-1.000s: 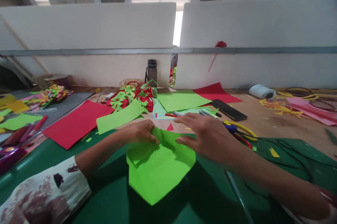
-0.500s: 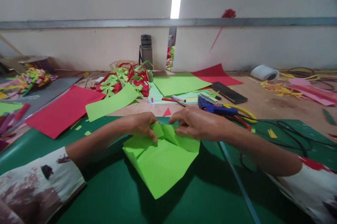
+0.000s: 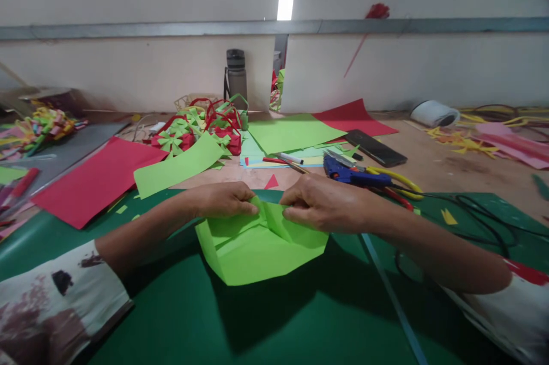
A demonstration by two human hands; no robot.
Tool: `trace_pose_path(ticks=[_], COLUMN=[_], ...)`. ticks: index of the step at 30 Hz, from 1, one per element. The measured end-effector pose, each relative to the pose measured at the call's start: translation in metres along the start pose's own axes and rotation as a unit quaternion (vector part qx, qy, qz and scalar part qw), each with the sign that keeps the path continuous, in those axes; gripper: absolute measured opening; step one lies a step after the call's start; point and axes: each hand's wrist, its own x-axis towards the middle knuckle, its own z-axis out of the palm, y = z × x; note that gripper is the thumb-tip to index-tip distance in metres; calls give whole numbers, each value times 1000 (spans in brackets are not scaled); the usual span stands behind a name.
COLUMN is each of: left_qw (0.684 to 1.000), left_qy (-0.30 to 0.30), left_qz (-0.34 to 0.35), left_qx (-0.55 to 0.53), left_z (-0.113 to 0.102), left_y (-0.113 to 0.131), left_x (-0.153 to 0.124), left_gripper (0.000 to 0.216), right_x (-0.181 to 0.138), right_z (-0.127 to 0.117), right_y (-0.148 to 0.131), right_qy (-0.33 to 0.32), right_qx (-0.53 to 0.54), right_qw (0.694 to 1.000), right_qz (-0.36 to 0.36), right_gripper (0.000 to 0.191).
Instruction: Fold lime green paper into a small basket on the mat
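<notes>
A creased sheet of bright green paper (image 3: 261, 256) is held up over the dark green mat (image 3: 171, 319), its near part hanging toward me and casting a shadow below. My left hand (image 3: 229, 199) pinches its far edge between thumb and fingers. A short way to the right, my right hand (image 3: 315, 202) is closed on the same far edge. Between the two hands, folds (image 3: 268, 216) stand up in the paper. Some fingertips of both hands are hidden behind the sheet.
Beyond the hands lie a blue glue gun (image 3: 355, 175), a black phone (image 3: 377, 147), pens (image 3: 289, 158) and a red paper sheet (image 3: 100, 179). Red and green paper crafts (image 3: 195, 130) sit before a bottle (image 3: 235, 79). A black cable (image 3: 476, 216) loops at right.
My right hand's fingers have closed onto the paper's far edge. The near corner that pointed down toward me has swung up and away, so the sheet looks shallower.
</notes>
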Motion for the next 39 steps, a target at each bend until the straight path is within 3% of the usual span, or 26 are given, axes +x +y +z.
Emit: trace_pose_path(ticks=[9,16,19,21,24,28,31,35,39], left_qw=[998,998,1000,1000,989,967,957,947,967], left_qy=[-48,-39,-9,30,95,110,111,98,100], left_qz=[9,4,8,2,-32,-58,-59,-48,-22], left_qx=[-39,-48,-20,8,104,223,262,300,233], left_z=[8,17,18,19,21,25,27,29,19], left_y=[-4,-1,1,4,11,24,31,33,27], left_x=[3,3,2,0,-6,-17,-23,-26,-27], left_gripper=[19,15,15,40,98,120,120,97,74], right_x=[-2,-1,-1,0,1,3,5,7,7], right_z=[-1,1,1,0,-3,-2,1,3,1], right_y=[-1,-10,-11,-11,-9,-2,2,6,7], right_qy=[-13,-17,2,7,2,14,24,42,38], right_qx=[-16,-71,-90,-96,-93,-85,-75,-68,-67], right_qw=[1000,996,994,994,993,993,993,994,995], right_qz=[6,57,54,61,68,82,88,71,64], right_gripper=[27,17,15,16,15,13,13,13,13])
